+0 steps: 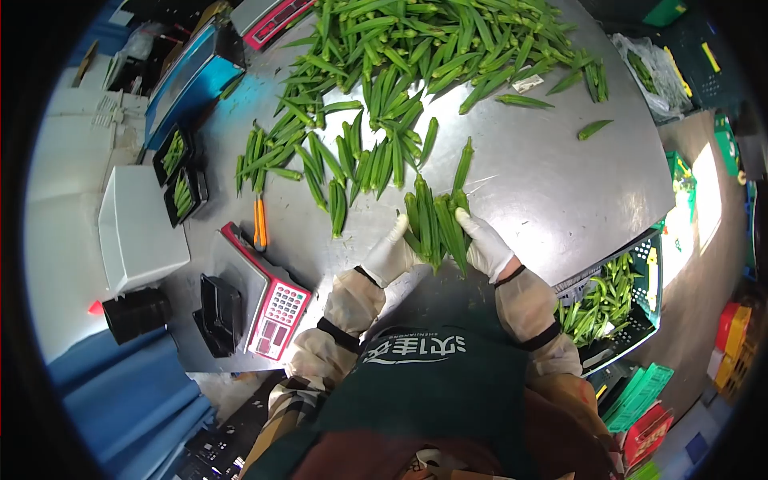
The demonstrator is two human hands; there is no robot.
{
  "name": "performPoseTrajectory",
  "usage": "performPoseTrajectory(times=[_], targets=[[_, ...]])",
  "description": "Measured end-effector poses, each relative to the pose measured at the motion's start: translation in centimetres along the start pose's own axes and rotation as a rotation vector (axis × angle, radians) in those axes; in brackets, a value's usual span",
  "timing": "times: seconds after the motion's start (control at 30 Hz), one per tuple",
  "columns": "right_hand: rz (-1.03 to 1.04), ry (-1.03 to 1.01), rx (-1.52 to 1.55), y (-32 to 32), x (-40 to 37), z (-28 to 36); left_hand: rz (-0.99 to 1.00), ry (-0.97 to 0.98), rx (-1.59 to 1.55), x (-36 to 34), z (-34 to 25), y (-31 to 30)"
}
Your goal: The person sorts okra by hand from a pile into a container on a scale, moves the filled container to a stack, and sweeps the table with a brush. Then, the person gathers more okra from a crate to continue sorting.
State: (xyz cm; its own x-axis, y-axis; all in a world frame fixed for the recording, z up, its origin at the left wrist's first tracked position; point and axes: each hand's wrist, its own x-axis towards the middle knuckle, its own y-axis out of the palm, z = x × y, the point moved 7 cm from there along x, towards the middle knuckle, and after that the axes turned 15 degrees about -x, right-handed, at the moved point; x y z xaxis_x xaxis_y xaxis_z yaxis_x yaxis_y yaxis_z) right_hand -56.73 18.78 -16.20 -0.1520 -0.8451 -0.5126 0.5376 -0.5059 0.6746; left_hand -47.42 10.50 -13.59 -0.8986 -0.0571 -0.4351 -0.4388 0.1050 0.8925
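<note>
A bunch of okra (432, 224) is held between two hands in white gloves, near the front edge of the table (552, 192). The left hand (390, 256) is pressed against one side of the bunch. The right hand (486, 244) is closed around the other side. A big pile of okra (416, 48) is spread farther back. A scale (268, 300) is seen on the left, and a basket (644, 324) on the right.

On table (544, 184): okra bundle (436, 228) front, okra heap (416, 48) behind, scale (268, 304) left; crate (654, 296) right.
</note>
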Motion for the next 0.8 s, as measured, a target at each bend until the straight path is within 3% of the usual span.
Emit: performPoseTrajectory(times=[0.1,0.3,0.5,0.6,0.63,0.67,0.7,0.73,0.8], targets=[[0.083,0.063,0.138,1.4,-1.3,-0.7,0.029,-0.035,-0.079,-1.9,0.2,-0.6],[0.154,0.03,0.122,5.1,-2.5,-1.4,0.101,0.007,-0.246,-6.1,-0.2,0.2],[0.11,0.018,0.056,9.3,-2.8,-3.6,0.082,0.094,-0.241,-9.8,-1.2,-1.2],[0.009,-0.071,-0.482,8.8,-0.7,-7.1,0.019,0.131,-0.027,-10.8,-0.8,-4.0],[-0.073,-0.116,-0.718,12.8,-2.7,-5.8,-0.005,0.171,0.242,-11.0,-0.6,-6.2],[-0.108,-0.281,-0.96,11.3,-1.1,-7.7,-0.033,0.212,0.511,-11.4,-0.6,-7.4],[-0.074,-0.394,-1.056,13.2,-1.5,-7.7,-0.086,0.167,0.222,-12.5,-0.1,-6.0],[-0.035,-0.511,-1.148,15.5,-2.1,-7.6,-0.088,0.359,0.179,-14.3,-1.2,-4.0],[0.123,-0.466,-1.119,18.7,-2.5,-8.2,0.057,0.437,0.081,-16.0,-2.6,-3.9]])
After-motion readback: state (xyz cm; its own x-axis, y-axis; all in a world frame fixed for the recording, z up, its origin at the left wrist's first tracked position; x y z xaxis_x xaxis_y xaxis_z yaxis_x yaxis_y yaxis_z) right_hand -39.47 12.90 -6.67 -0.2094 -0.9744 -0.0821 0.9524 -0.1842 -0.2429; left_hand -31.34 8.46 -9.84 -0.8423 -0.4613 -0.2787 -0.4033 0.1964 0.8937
